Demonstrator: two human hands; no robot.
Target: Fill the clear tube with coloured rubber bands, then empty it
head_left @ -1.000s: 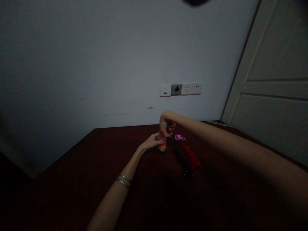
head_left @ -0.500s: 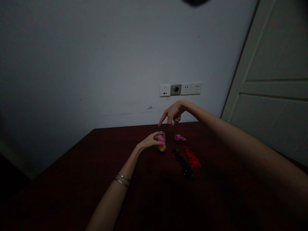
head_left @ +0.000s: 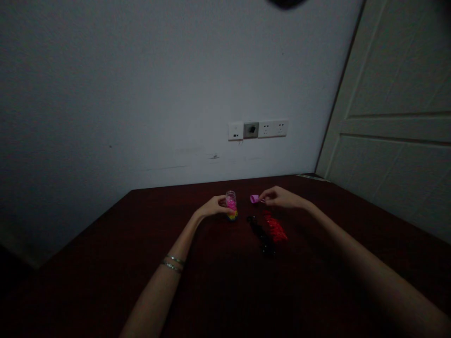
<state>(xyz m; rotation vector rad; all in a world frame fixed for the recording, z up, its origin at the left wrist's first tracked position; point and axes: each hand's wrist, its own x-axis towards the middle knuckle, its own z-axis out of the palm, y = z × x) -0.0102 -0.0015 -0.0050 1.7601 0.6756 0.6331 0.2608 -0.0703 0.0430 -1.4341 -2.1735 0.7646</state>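
Note:
On the table stands a small clear jar (head_left: 231, 204), its open mouth upward, with pink, yellow and blue bits layered inside. My left hand (head_left: 215, 206) is wrapped around the jar from the left, thumb in front. A pink cap (head_left: 254, 199) with a loop lies just right of the jar. The fingertips of my right hand (head_left: 276, 196) are pinched at the cap's loop end and partly hide the loop. Nearer to me lie a strip of shiny black pieces (head_left: 262, 237) and, beside it, a pile of red pieces (head_left: 276, 227), too dim to name exactly.
The dark red-brown table (head_left: 169, 202) meets a pale wall (head_left: 158, 94) at its back edge. Wall sockets (head_left: 258, 130) sit low on that wall. A white panelled door (head_left: 391, 108) stands at the right.
My right hand has come down from above the jar and moved right to the pink cap. My left hand still holds the jar. The view has shifted slightly.

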